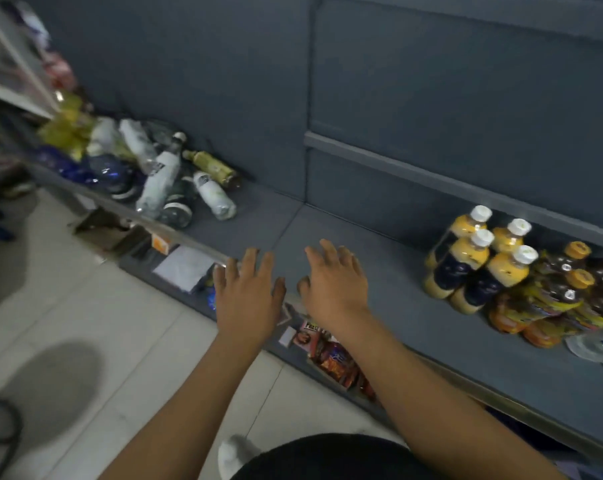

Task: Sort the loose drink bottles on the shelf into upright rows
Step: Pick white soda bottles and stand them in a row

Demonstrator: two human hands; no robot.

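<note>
Both hands, left and right, hover empty with fingers spread at frame centre. The loose bottles lie heaped at upper left on the shelf. They look light, smooth and prone to rolling, best gripped round the body.

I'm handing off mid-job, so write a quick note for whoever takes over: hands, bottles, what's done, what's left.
Left hand: open, holding nothing, over the front edge of the shelf.
Right hand: open, holding nothing, just beside it over the shelf.
Loose bottles: heaped at the shelf's left end, most lying on their sides.
Done: yellow white-capped bottles and dark orange-capped bottles stand upright in rows at the right.
Left: stand the heaped bottles upright in rows.
</note>
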